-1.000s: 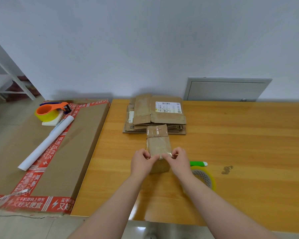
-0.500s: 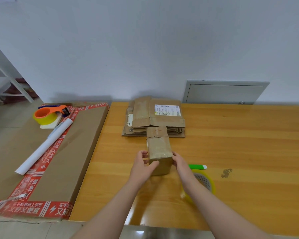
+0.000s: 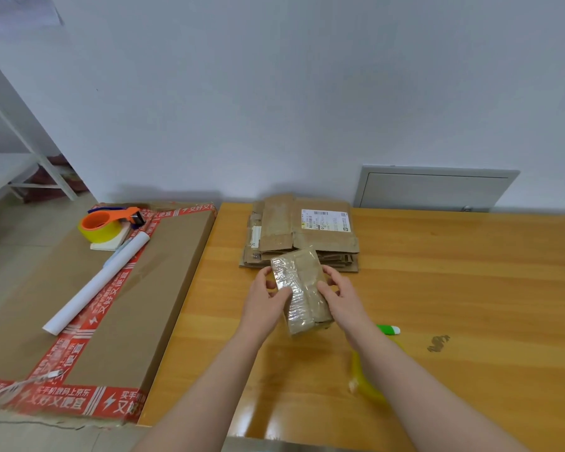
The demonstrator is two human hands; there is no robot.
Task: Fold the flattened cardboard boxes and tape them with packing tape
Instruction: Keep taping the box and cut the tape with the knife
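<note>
A small folded cardboard box [image 3: 302,290] with shiny clear tape along its top is lifted and tilted over the wooden table [image 3: 454,305]. My left hand [image 3: 265,301] grips its left side and my right hand [image 3: 340,296] grips its right side. Behind it lies a stack of flattened cardboard boxes [image 3: 307,236], the top one bearing a white shipping label. A yellow-green tape dispenser [image 3: 371,376] lies on the table under my right forearm, mostly hidden, its green and white handle [image 3: 388,329] poking out.
A large flat carton with red printed tape [image 3: 118,305] lies left of the table. On it rest an orange dispenser with yellow tape [image 3: 101,225], a white pad and a white paper roll [image 3: 95,282]. A grey wall hatch [image 3: 434,190] sits behind the table. A dark stain [image 3: 437,343] marks the tabletop.
Both hands have lifted the small box off the table and tipped it, turning it so its taped face shows. The view has shifted slightly.
</note>
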